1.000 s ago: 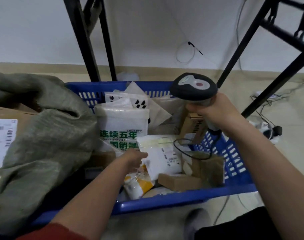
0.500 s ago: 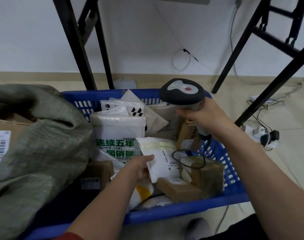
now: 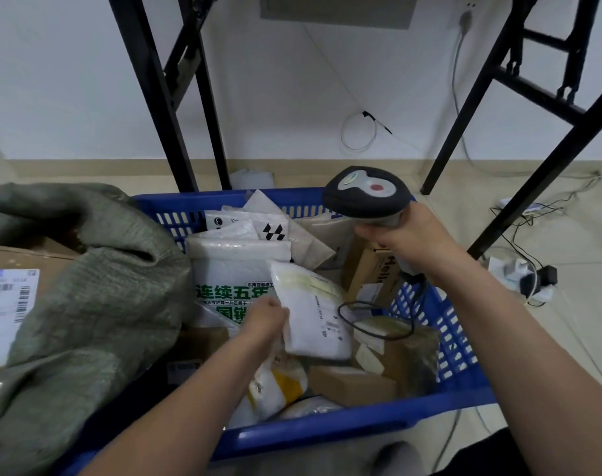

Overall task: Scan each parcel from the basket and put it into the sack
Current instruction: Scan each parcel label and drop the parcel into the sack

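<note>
- We have the white parcel (image 3: 313, 317) at frame centre, just above the basket (image 3: 361, 427), with the left hand (image 3: 267, 317) grip clamped on its edge.
- Right hand (image 3: 406, 238) grip wraps the scanner (image 3: 365, 194), upper right.
- Not scanned yet, we judge; many parcels to do, sack (image 3: 93, 286) at left.

A left hand (image 3: 265, 319) grips a white parcel (image 3: 313, 312) above a blue basket (image 3: 327, 429) of parcels. The right hand (image 3: 407, 237) holds a scanner (image 3: 366, 194) over the basket's far right corner. A grey-green sack (image 3: 86, 286) lies left.
</note>
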